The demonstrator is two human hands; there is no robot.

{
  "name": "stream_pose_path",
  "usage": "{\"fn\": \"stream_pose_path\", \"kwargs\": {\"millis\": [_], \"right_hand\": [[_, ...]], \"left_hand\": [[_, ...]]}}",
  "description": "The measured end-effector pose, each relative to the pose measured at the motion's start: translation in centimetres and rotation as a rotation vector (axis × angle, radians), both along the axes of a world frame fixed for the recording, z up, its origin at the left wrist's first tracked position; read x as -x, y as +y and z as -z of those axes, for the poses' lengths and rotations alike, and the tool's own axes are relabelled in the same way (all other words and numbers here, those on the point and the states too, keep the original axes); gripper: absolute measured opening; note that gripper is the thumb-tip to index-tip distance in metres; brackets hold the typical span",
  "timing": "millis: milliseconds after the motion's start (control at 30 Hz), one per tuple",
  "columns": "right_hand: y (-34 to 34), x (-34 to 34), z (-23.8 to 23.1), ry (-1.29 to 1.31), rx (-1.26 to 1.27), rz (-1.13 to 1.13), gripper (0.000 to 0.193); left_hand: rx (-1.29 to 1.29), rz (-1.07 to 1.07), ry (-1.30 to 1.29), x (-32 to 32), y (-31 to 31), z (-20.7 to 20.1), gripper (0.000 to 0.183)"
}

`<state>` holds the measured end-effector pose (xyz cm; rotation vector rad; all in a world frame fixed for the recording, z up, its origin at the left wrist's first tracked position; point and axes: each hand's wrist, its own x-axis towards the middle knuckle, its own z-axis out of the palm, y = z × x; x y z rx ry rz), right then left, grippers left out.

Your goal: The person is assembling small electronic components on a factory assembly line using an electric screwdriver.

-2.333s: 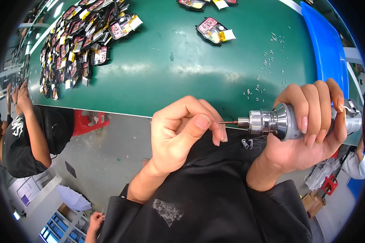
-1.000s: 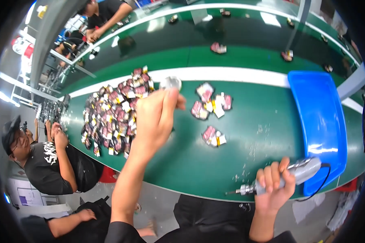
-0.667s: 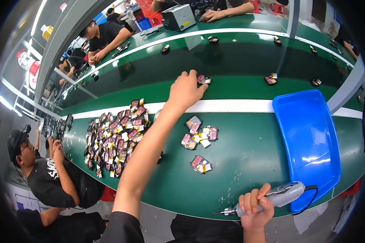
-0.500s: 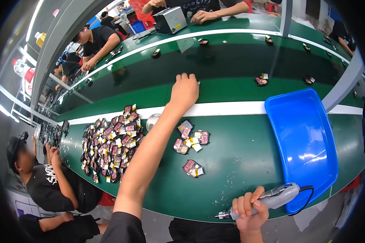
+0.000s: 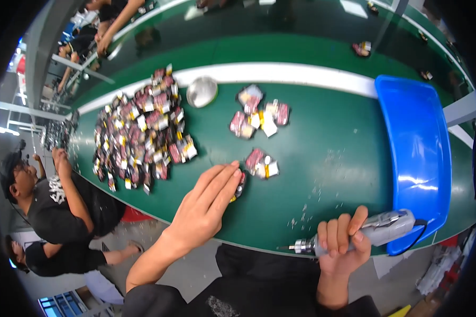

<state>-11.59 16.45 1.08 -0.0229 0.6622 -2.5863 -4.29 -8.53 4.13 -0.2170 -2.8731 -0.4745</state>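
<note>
My left hand (image 5: 202, 210) is closed over a small black electronic module (image 5: 240, 187), mostly hidden by the fingers, just above the green table. Right beside it lies another module (image 5: 261, 163), pink and black with a white and yellow tab. Farther back, several like modules sit in a tight group, among them a pink one (image 5: 241, 124). In my right hand (image 5: 345, 235) is a grey electric screwdriver (image 5: 390, 224). Its thin bit points left over the table's near edge, touching nothing.
A large heap of modules (image 5: 137, 132) covers the table's left part, next to a round metal dish (image 5: 202, 91). To the right stands a blue plastic tray (image 5: 415, 142). Beyond the white rail (image 5: 301, 72), modules lie on a dark belt. Co-workers sit at the left.
My left hand has come back from the belt side to the near table and now holds a module. The view has tilted downward. My right hand still grips the screwdriver.
</note>
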Motion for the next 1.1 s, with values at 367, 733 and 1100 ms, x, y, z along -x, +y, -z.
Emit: {"fn": "stream_pose_path", "kwargs": {"millis": [367,733,1100], "right_hand": [[-5.2,-6.4,-0.7,-0.072,-0.137,-0.328,0.012],[-5.9,-7.9,0.2,-0.092,-0.137,-0.245,0.015],[-5.9,-1.0,-4.1,0.45,-0.224,-0.186,0.014]], "left_hand": [[-0.072,0.075,0.124,-3.1,2.0,2.1,0.033],[0.07,0.199,0.264,-4.7,2.4,2.8,0.027],[-0.006,0.149,0.165,-5.9,2.5,3.1,0.035]]}}
